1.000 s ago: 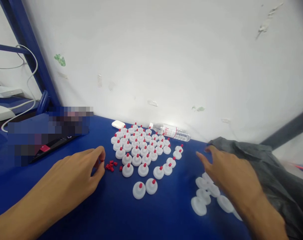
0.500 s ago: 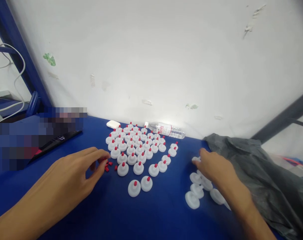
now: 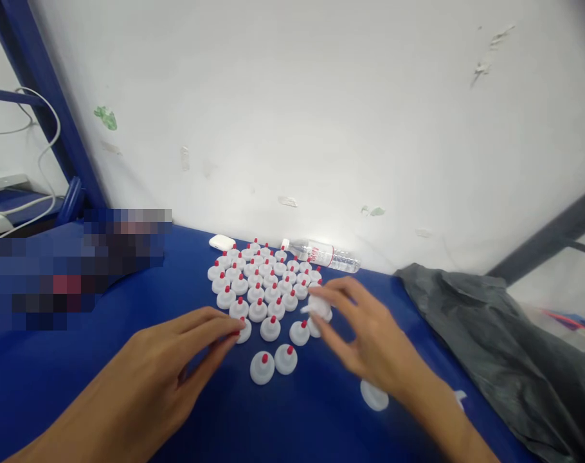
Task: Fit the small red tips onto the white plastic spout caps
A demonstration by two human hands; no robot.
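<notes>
My right hand (image 3: pixel 369 328) grips a white nozzle cap (image 3: pixel 320 307) between thumb and fingers, tilted so its bare spout points left. My left hand (image 3: pixel 171 366) is closed in a pinch, a bit of a small red tip cap (image 3: pixel 236 333) showing at its fingertips. Right beside those fingertips stands a white nozzle cap with a red tip (image 3: pixel 245 332). Many more red-tipped nozzle caps (image 3: pixel 258 310) stand upright in a cluster between and beyond my hands. Under my right forearm lies a white cap (image 3: pixel 374 395), others there being mostly hidden by the arm.
A clear plastic bottle (image 3: pixel 333 256) lies along the wall behind the cluster, with a white rounded case (image 3: pixel 222 242) to its left. Dark grey plastic sheeting (image 3: pixel 480 334) covers the right side of the blue table (image 3: pixel 186 276). A white cable (image 3: pixel 49 145) hangs at left.
My right hand has come left from the untipped caps, carrying one white nozzle cap. My left hand has moved right, away from where the loose red tip caps lay, with its fingers pinched.
</notes>
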